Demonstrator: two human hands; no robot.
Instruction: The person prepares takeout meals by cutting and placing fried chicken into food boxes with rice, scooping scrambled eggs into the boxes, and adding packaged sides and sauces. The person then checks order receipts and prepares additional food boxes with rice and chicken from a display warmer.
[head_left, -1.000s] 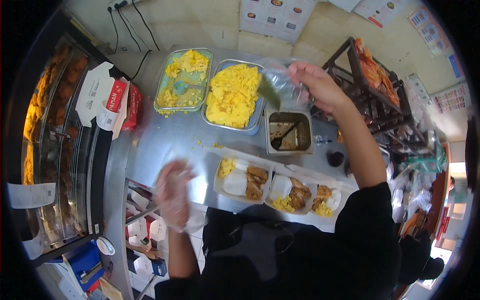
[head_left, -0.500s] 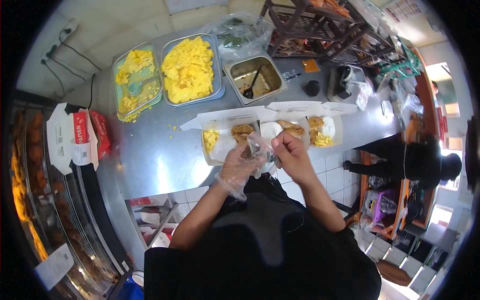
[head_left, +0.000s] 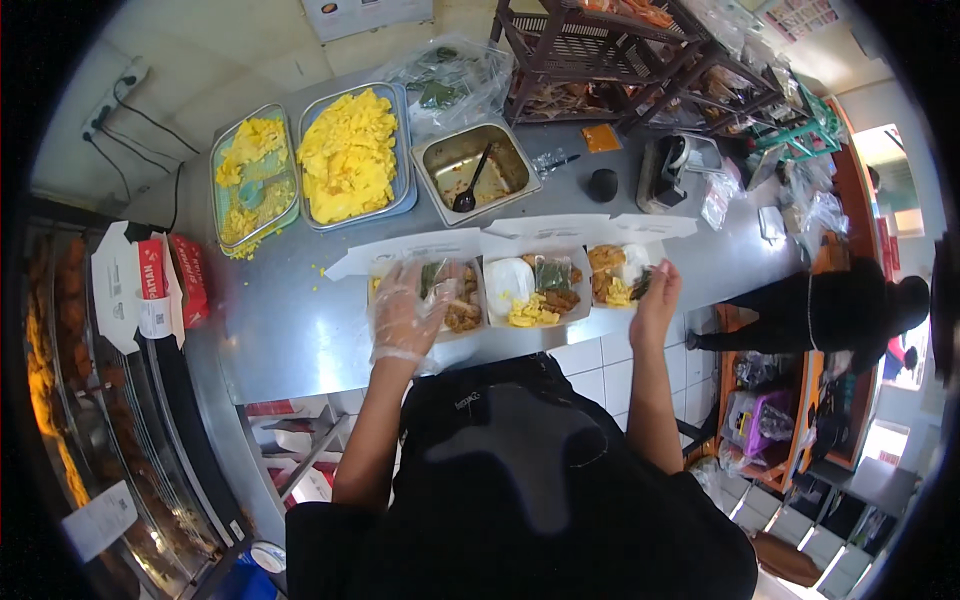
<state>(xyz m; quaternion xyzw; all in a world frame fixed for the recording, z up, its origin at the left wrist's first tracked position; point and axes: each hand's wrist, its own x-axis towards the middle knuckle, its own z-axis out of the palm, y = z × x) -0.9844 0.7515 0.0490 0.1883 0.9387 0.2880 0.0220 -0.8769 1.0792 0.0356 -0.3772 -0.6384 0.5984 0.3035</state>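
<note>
Three white paper meal boxes stand side by side along the near edge of the counter, lids folded back. My left hand [head_left: 410,312], in a clear plastic glove, reaches over the left box [head_left: 465,338] with fingers outstretched, hiding part of its food. Beside those fingers lies a small dark-green packet [head_left: 434,279]. The middle box [head_left: 488,310] has white rice [head_left: 508,281], yellow egg [head_left: 533,312], fried chicken [head_left: 563,300] and another green packet [head_left: 553,273]. Bare, my right hand [head_left: 657,300] pinches a green packet [head_left: 641,284] at the right box [head_left: 600,301].
Behind the boxes are two trays of scrambled egg [head_left: 350,155] [head_left: 252,150] and a metal pan [head_left: 437,163] with a black ladle [head_left: 468,192]. A bag of green packets [head_left: 440,80] and brown crates [head_left: 560,50] stand farther back. A person in black [head_left: 830,310] is at right.
My hands were together, holding clear plastic above the boxes. Now they are apart, left over the left box, right at the right box. Green packets now show in the left and middle boxes.
</note>
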